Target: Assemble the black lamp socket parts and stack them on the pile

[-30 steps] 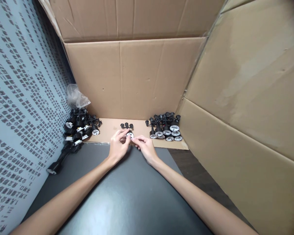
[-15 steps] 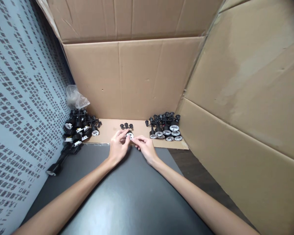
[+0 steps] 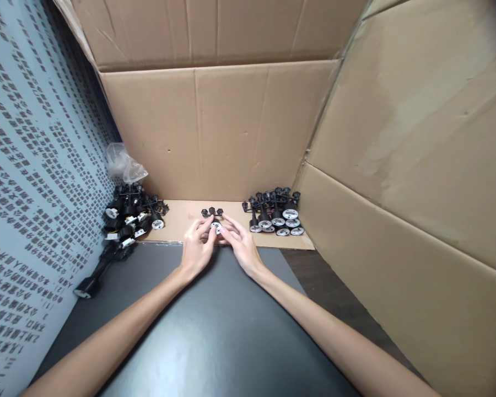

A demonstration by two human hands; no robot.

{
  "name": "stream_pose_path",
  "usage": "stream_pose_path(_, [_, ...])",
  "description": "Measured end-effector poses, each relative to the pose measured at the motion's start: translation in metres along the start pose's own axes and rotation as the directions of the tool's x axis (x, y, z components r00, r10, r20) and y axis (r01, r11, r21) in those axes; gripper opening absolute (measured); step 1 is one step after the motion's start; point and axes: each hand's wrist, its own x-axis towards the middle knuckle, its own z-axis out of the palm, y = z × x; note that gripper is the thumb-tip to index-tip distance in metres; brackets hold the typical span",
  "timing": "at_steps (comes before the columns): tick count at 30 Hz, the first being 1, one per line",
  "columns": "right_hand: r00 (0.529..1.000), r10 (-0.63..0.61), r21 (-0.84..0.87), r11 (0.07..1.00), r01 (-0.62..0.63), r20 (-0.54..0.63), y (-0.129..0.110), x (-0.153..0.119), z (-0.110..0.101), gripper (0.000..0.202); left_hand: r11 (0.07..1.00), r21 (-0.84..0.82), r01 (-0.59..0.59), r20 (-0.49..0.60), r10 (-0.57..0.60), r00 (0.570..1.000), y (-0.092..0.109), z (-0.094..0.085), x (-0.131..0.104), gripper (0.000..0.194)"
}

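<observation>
Two bare hands, thumbs and fingers closed from both sides, grip one black lamp-post-shaped piece (image 3: 216, 226): the left hand (image 3: 196, 248) on its left, the right hand (image 3: 242, 246) on its right. Its round white base faces the wearer between the thumbs, and three small faceted lantern heads show just beyond the fingertips. Right of the hands, at least eight round white bases show in a stack of similar black pieces (image 3: 278, 214). Left of them lies a tangled black heap with white parts (image 3: 128, 212), too jumbled to count, one crumpled clear plastic bag (image 3: 126, 164) behind it. Beneath the hands, smooth dark-grey surface (image 3: 227, 320) meets one flat tan cardboard strip (image 3: 176, 226)
</observation>
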Motion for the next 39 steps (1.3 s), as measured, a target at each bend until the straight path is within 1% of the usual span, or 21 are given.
stream_pose_path(3, [0.999,0.001,-0.021,1.000,0.000,0.039,-0.0006,-0.0003,0.0001,0.061,1.000,0.016,-0.004,0.014,0.004,1.000,0.0003,0.0001,-0.0001,0.036])
stream_pose_path(5, [0.999,-0.008,-0.042,0.999,0.010,0.044,-0.0009,-0.0008,0.0002,0.060,1.000,0.028,-0.006,0.023,0.005,1.000,0.0010,0.0002,-0.0004,0.036])
stream_pose_path(16, [0.997,-0.062,-0.104,0.993,0.058,-0.039,0.0016,-0.0018,0.0005,0.061,0.993,0.074,-0.087,0.067,0.082,0.994,0.0048,-0.0001,-0.0016,0.036])
stream_pose_path(25, [0.996,-0.084,-0.107,0.991,0.080,-0.039,0.0010,-0.0021,-0.0001,0.057,0.994,0.076,-0.084,0.105,0.076,0.992,0.0076,-0.0041,-0.0014,0.036])
stream_pose_path(30, [0.995,-0.095,-0.108,0.990,0.090,-0.041,0.0000,-0.0024,-0.0001,0.055,0.995,0.044,-0.088,0.072,0.085,0.994,0.0098,-0.0041,0.0000,0.034])
stream_pose_path(35, [0.995,-0.091,-0.121,0.989,0.085,-0.043,0.0000,-0.0025,-0.0005,0.056,0.999,-0.032,-0.027,0.044,0.029,0.999,0.0072,-0.0022,-0.0002,0.032])
stream_pose_path(39, [0.995,-0.089,-0.124,0.989,0.083,-0.042,0.0023,-0.0012,-0.0007,0.056,0.998,-0.058,-0.013,0.030,0.015,0.999,0.0045,-0.0018,0.0005,0.029])
